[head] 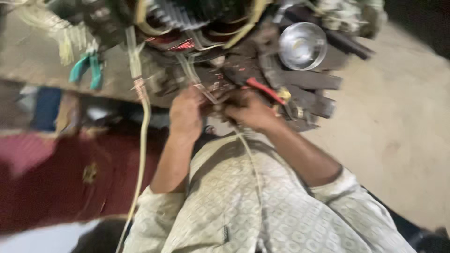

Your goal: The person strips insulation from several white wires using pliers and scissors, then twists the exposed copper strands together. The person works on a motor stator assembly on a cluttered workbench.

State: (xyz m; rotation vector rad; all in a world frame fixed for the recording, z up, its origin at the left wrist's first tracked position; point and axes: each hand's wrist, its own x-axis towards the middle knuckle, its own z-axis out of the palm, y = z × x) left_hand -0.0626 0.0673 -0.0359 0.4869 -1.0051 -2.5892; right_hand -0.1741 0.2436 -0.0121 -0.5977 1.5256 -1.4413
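Your two hands meet on a thin pale wire (212,97) at the near edge of a cluttered motor winding (197,28). Left hand (186,115) has its grip pressed together, pinching that wire; fingertips partly blurred. Right hand (251,111) is curled right beside the left, grip closed around the same wire bundle, tho blur hides the exact finger contact. Red-handled pliers (265,90) lie just right of the wire, touching or nearly touching your right hand's knuckles. Further right & above the wire sits a shiny steel bowl (302,45) on dark wood slats (309,79). Well left of the wire, teal-handled pliers (88,69) rest on the tabletop (28,61). A long cream cable (140,140) hangs down left of the wire, past your left forearm. Below-left of it all, a dark red cloth (61,182).
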